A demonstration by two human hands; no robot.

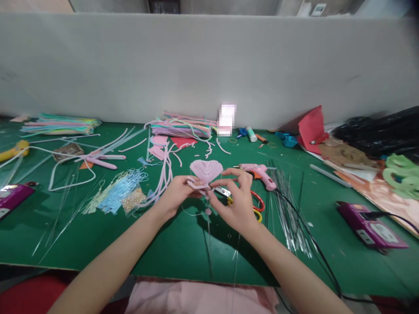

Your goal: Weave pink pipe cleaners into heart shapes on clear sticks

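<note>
A pale pink heart [206,170] of fuzzy pipe cleaner stands upright between my hands, its point downward. My left hand [178,194] is closed on its lower end, with a bent length of pink pipe cleaner between the fingers. From the right, my right hand [237,203] pinches at the same lower end with thumb and fingertip; the exact contact is partly hidden. A small pink bead-like piece [208,211] and thin wires hang below. Scissors [258,203] with red and yellow handles lie on the table, partly behind my right hand.
A pink glue gun [257,171] lies on the green table [163,248], its black cable running right. Metal wires [291,213] and a purple power strip [373,229] lie to the right. Leftward are blue tassels [119,189], a beads bag [133,200] and pipe cleaner bundles [181,128].
</note>
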